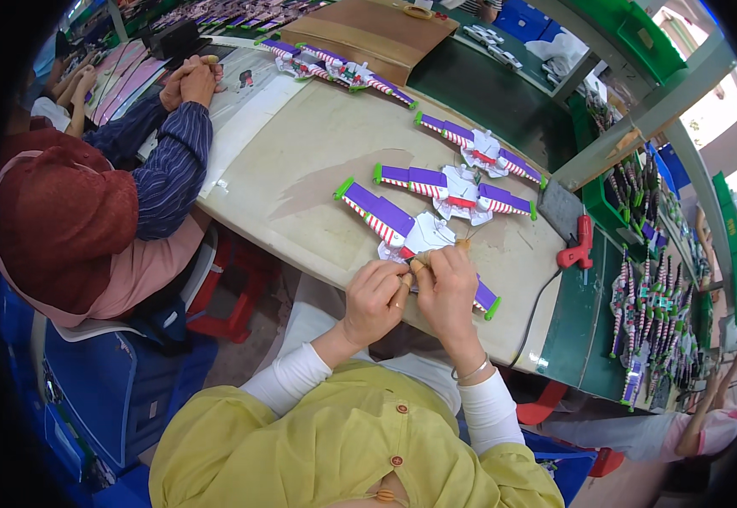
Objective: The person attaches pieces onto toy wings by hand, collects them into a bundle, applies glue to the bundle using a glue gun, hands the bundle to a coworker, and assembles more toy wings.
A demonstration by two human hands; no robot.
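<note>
Both hands meet at the near middle of a toy wing assembly [377, 212] with purple panels, red-and-white striped edges, green tips and a white centre. My left hand [377, 296] is closed in a pinch, its fingertips at the toy's near edge. Beside it, my right hand [449, 292] pinches too, thumb and forefinger close to the left fingertips. Tan covers wrap some fingertips. What the fingers pinch is small and hidden by them. Thin dark wires show on the white centre. Just beyond lies a second wing assembly [460, 193], and a third wing assembly [483, 151] farther back.
A red glue gun [578, 245] with a cable stands at the right of the pale tabletop [301, 203]. More wing assemblies [335, 68] lie at the far side by a cardboard box [368, 34]. Green bins [606, 203] hold parts at right. A co-worker [89, 203] sits at left, hands together.
</note>
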